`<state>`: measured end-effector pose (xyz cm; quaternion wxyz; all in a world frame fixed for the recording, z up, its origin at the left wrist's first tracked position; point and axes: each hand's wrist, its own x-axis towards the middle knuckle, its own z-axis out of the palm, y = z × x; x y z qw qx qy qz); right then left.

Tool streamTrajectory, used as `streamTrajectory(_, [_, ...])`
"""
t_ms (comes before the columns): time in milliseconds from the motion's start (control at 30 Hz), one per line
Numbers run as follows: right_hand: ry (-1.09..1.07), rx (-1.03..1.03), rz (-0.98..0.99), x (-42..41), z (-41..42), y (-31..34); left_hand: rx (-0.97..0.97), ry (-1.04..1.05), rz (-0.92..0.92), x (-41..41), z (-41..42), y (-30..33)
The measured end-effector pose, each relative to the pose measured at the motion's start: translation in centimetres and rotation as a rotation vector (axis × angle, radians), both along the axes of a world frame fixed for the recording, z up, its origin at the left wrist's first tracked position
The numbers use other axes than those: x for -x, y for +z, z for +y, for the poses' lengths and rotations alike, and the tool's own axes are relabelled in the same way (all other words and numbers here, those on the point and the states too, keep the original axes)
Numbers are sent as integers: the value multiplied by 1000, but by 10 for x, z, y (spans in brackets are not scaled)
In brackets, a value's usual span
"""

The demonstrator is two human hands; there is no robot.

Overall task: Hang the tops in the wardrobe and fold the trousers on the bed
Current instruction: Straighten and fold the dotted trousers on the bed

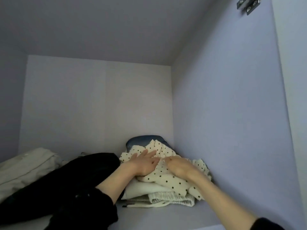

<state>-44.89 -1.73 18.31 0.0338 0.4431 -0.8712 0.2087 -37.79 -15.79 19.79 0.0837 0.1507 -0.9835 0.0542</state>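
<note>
Right hand point(178, 166), nearest, curled onto the polka-dot garment point(166, 177); grasp cannot be confirmed. Left hand point(144, 163) lies flat, fingers spread, at its 9 o'clock. Garment tops the shelf stack point(149, 191); soft, light: pinch at an edge.

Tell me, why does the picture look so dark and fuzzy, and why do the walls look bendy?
In the head view, the light inside the wardrobe shelf is dim, so the black garment shows no detail; the right hand is smeared by blur, the left hand sharper; the wide-angle lens slants the side wall.
</note>
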Motion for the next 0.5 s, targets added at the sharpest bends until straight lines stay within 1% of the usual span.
streamTrajectory(33, [-24, 4, -2, 0, 6, 3, -8, 45, -55, 4, -2, -3])
streamTrajectory(67, [-66, 12, 20, 0, 12, 5, -20, 41, -61, 4, -2, 0])
streamTrajectory(133, [-142, 40, 90, -9, 23, 5, -48, 3, 29, 0, 2, 9])
streamTrajectory(167, [-148, 72, 114, -15, 28, 1, -58, 6, 82, -2, 4, 11])
streamTrajectory(200, [-133, 92, 117, -23, 33, -6, -66, 19, 96, -4, 7, 8])
streamTrajectory(267, [-87, 58, 129, -37, 40, -18, -51, 36, 21, -9, 13, 1])
streamTrajectory(333, [-64, -2, 194, -42, 47, -21, -82, -60, 30, -18, 13, 4])
streamTrajectory(400, [-51, 17, 189, -41, 55, -14, -192, -176, 32, -35, 9, 19])
streamTrajectory(467, [-79, 28, 227, -40, 60, -6, -332, -188, -68, -53, 7, 30])
streamTrajectory(500, [-104, 15, 288, -40, 60, -2, -342, -164, -126, -60, 5, 30])
